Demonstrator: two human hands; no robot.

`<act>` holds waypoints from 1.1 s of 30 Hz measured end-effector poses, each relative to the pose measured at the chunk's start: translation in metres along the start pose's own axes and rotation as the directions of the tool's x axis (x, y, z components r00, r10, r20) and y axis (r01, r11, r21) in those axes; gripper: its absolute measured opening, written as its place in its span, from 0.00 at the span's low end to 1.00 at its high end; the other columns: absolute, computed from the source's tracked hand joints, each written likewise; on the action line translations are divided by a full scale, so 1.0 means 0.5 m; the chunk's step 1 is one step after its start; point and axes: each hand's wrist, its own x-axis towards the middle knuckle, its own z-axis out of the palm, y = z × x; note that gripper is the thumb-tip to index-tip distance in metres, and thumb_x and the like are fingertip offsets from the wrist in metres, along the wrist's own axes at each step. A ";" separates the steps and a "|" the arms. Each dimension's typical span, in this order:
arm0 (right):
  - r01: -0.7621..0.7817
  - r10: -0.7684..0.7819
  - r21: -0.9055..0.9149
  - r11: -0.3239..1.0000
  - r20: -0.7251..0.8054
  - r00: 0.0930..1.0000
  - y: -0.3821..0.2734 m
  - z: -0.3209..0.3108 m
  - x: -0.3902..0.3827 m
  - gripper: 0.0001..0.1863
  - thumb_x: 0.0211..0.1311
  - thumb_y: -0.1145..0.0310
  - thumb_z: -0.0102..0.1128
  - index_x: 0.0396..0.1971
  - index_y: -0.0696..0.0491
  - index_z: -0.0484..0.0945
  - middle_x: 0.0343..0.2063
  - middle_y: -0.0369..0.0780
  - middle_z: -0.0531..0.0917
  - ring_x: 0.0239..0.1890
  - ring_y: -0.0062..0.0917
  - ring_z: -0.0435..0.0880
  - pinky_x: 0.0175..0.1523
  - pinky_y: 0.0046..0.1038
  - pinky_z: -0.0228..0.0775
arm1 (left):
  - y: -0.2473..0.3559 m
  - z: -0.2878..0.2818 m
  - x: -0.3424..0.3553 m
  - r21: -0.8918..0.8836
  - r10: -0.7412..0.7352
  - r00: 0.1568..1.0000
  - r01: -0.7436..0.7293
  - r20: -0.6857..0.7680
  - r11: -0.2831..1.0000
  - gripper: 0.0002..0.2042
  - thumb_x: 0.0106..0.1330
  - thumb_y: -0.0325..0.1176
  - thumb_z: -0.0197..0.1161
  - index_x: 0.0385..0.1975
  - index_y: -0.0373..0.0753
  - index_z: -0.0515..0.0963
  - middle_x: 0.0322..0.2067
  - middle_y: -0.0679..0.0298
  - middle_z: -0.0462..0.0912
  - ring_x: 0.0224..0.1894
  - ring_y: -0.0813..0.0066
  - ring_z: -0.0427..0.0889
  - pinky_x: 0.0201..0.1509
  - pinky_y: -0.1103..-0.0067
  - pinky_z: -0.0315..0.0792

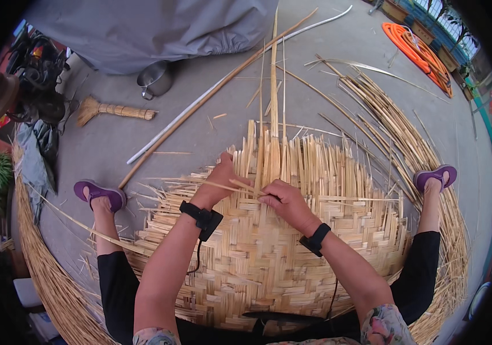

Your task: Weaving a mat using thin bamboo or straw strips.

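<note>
I sit over a pale woven mat [280, 247], its top fringed with loose upright strips [309, 158]. Long strips [274, 69] stand out beyond the top centre. My left hand [219, 175] is at the weave's upper left, beside a slanting strip; its fingers are partly hidden, and I cannot tell their grip. My right hand [283, 201] is closed on a thin strip at the centre of the weave. A long dark tool [280, 315] lies along the lower edge, partly hidden.
Strip bundles [389, 115] lie right and left of me, beside my purple-shod feet [99, 195]. Ahead are two long poles [211, 95], a straw brush [119, 110], a metal mug [154, 80], a grey cover [159, 29] and a coiled orange hose [415, 54]. Clutter [39, 75] stands at left.
</note>
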 end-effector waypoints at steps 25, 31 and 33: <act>-0.156 0.227 0.261 0.952 -0.266 0.937 0.009 0.054 -0.006 0.07 0.63 0.72 0.66 0.32 0.59 0.77 0.25 0.32 0.73 0.28 0.16 0.69 0.34 0.21 0.63 | -0.061 0.020 0.033 -0.341 0.045 0.960 0.054 0.276 0.939 0.18 0.57 0.23 0.69 0.48 0.33 0.79 0.41 0.64 0.85 0.40 0.80 0.82 0.48 0.81 0.76; -0.407 0.562 0.450 0.795 -0.291 0.774 0.011 0.075 0.021 0.09 0.61 0.67 0.64 0.29 0.56 0.76 0.20 0.37 0.76 0.23 0.27 0.74 0.33 0.28 0.68 | -0.089 0.059 0.009 -0.739 0.062 0.995 0.012 0.073 0.673 0.19 0.58 0.20 0.69 0.51 0.34 0.79 0.46 0.64 0.86 0.45 0.77 0.84 0.53 0.79 0.77; -0.404 0.456 0.220 0.888 -0.309 0.834 0.012 0.078 0.030 0.07 0.61 0.67 0.64 0.30 0.55 0.78 0.22 0.38 0.78 0.25 0.26 0.77 0.34 0.29 0.69 | -0.102 0.057 -0.001 -0.752 0.067 0.993 0.030 0.098 0.658 0.21 0.59 0.20 0.69 0.53 0.35 0.79 0.46 0.64 0.86 0.46 0.76 0.84 0.55 0.78 0.77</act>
